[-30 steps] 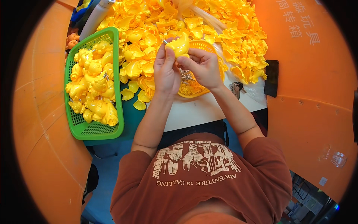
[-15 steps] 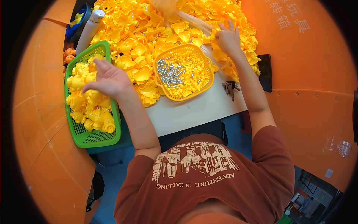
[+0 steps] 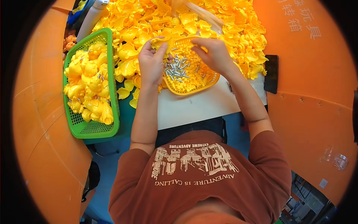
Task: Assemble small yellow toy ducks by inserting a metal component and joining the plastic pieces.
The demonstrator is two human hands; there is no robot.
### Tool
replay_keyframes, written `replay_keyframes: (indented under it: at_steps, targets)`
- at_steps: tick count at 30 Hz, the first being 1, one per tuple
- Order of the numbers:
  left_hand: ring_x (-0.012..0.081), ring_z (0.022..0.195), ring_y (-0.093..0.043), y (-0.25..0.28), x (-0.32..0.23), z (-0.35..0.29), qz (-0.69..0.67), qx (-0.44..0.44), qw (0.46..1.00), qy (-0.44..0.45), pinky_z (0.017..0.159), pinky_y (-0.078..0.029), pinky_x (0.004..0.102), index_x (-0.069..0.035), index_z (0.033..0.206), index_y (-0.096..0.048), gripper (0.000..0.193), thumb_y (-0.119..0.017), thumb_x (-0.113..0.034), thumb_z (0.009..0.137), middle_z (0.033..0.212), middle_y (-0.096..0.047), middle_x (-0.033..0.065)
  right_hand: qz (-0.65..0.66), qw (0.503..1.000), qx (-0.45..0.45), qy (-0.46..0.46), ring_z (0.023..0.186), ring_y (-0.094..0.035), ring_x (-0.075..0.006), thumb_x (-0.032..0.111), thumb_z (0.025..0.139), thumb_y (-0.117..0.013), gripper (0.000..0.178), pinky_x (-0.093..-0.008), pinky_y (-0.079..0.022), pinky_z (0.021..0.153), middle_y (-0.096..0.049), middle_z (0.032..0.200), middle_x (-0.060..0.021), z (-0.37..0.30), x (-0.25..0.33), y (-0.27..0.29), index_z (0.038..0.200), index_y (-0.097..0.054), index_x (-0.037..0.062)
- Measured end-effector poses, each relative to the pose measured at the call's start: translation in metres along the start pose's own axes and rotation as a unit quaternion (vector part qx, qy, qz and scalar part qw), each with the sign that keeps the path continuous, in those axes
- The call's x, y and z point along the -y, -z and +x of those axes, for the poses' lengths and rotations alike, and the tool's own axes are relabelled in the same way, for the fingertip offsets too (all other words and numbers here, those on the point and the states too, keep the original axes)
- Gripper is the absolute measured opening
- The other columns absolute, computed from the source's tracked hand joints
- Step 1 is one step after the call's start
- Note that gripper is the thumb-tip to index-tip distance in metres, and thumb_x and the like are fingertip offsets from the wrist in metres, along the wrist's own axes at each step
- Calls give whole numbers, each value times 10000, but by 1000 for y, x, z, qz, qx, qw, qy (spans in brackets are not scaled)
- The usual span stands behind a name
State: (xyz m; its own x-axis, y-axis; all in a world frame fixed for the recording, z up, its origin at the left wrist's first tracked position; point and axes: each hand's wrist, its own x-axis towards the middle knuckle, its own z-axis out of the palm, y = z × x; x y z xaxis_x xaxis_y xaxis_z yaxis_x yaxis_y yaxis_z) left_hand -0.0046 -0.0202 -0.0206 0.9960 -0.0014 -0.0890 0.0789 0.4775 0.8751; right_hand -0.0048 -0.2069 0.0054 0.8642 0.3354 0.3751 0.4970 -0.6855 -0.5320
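Observation:
My left hand (image 3: 152,65) is closed around a yellow plastic shell piece (image 3: 163,44), thumb pressed on it, at the left rim of a yellow basket (image 3: 203,89). That basket holds small silver metal pins (image 3: 176,70) and many small yellow plastic bits (image 3: 190,80). Over the basket's far right side hovers my right hand (image 3: 215,55), its thumb and fingertips drawn together. Whatever those fingertips may hold is too small to make out. Beyond both hands spreads a large heap of curved yellow shell pieces (image 3: 134,26).
A green basket (image 3: 115,93) full of yellow plastic figures (image 3: 89,80) stands at the left. Behind it are a white bottle (image 3: 89,18) and orange pieces (image 3: 69,42). A dark phone (image 3: 272,74) lies right of the heap. Orange panels (image 3: 309,71) flank the table (image 3: 194,108).
My left hand has moved right from over the green basket and now grips a yellow shell piece. My right hand came left from the heap to the yellow basket, its fingers closing.

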Motion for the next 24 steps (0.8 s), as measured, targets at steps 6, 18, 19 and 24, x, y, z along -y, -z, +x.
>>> replay_keyframes:
  at_steps: [6,18,19,24]
  targets:
    - [96,550,-556,1,-2,-3,-17,-77,995,-59,463,-435,202,-32,1022,-534,185,-564,-27,839,822,-610,66,-70,988,136,-1,798,-599,-276,123,752,-631,128,-363,-479,703,-625,854,-108,-3,-4,-21,853,-661,50]
    - [56,607,-531,-10,5,-12,88,-45,990,-103,481,-438,189,8,1041,-530,210,-566,-7,835,854,-588,63,135,989,36,-50,744,-574,-130,-4,811,-562,223,-242,-462,647,-588,752,-67,12,6,-5,1025,-624,13]
    - [49,620,-523,-12,7,-12,102,-41,987,-113,484,-426,185,14,1045,-534,214,-567,-9,835,862,-591,63,134,989,34,-53,744,-574,-130,-4,811,-562,223,-242,-462,647,-588,752,-67,13,11,-2,1025,-624,13]
    - [31,586,-489,-10,16,-13,122,-21,983,-132,472,-391,180,43,1048,-553,231,-586,-18,828,831,-596,52,384,918,19,-95,778,-537,-78,42,790,-631,170,-199,-405,605,-608,886,-47,22,33,-5,956,-651,10]
